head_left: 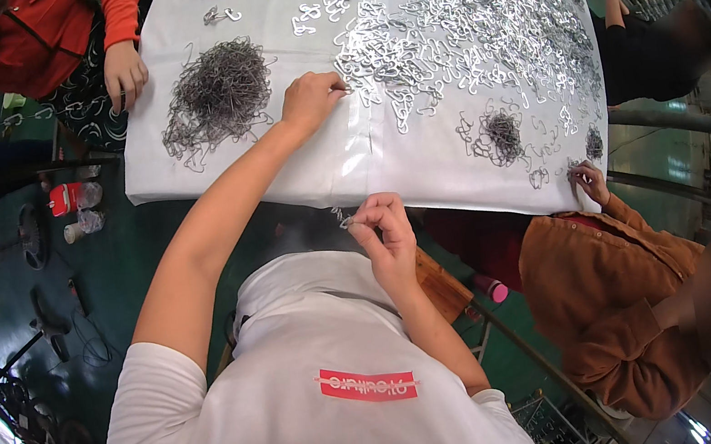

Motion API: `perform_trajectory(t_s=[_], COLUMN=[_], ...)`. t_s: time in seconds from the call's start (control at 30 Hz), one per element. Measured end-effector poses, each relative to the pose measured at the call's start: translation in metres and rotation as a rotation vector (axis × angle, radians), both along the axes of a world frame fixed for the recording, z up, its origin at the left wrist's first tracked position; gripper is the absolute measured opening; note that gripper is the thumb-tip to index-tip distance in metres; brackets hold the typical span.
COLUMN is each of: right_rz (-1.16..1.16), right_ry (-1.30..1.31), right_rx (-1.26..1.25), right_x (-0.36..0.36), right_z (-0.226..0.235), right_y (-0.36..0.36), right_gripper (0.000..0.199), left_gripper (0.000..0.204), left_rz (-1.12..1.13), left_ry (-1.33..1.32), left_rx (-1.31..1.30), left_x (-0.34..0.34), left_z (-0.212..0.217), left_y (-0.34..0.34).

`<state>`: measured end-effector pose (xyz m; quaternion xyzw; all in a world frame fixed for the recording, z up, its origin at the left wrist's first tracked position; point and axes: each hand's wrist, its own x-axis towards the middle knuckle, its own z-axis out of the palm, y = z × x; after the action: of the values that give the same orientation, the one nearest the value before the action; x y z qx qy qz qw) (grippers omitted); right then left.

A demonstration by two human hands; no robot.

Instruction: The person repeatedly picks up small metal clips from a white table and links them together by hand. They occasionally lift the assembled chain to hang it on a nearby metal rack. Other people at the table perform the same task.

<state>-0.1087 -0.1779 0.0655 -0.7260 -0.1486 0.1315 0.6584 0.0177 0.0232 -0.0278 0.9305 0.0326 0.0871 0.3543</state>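
My left hand point(315, 104) reaches over the white-covered table point(320, 167) to the near left edge of a wide pile of shiny S-shaped metal hooks point(390, 51). Its fingers are closed in a pinch, and whatever lies between the tips is hidden. Just off the table's near edge, my right hand point(389, 233) pinches a few small metal hooks point(341, 218) that dangle by its fingertips. How these hooks are joined cannot be made out. Left of my left hand lies a tangled heap of thin dark wire hooks point(221, 93).
Smaller clusters of dark wire hooks point(503, 135) lie at the right. A person in red point(62, 45) is at the left, with a hand at the table edge. Another in a brown jacket point(603, 277) works at the near right. A third wears dark clothes point(648, 54).
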Motion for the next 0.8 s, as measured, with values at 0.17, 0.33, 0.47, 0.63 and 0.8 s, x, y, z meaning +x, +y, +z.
perform_trajectory(t_s=[0.17,0.33,0.47,0.63,0.8], right_rz=[-0.027,-0.041,0.003,0.039,0.055], right_ry=[0.048,-0.029,-0.106,-0.102,-0.034], right_rx=[0.043,0.062,0.026,-0.013,0.021], right_x=[-0.004,-0.008,-0.016,-0.033,-0.041], right_z=[-0.002,-0.002,0.0,-0.003,-0.013], right_y=[0.009,0.02,0.032,0.046,0.05], right_gripper=[0.007,0.007,0.007,0.008,0.009], left_gripper=[0.012,0.01,0.009,0.011,0.013], left_rz=[0.145,0.196,0.206,0.247,0.235], left_ry=[0.083,0.106,0.027,-0.053,-0.195], left_rx=[-0.564,-0.824,-0.831,-0.703,-0.615], left_x=[-0.062,-0.143,-0.182,-0.209,-0.222], left_z=[0.045,0.098,0.123,0.122,0.109], left_y=[-0.009,-0.016,-0.019,-0.016,-0.011])
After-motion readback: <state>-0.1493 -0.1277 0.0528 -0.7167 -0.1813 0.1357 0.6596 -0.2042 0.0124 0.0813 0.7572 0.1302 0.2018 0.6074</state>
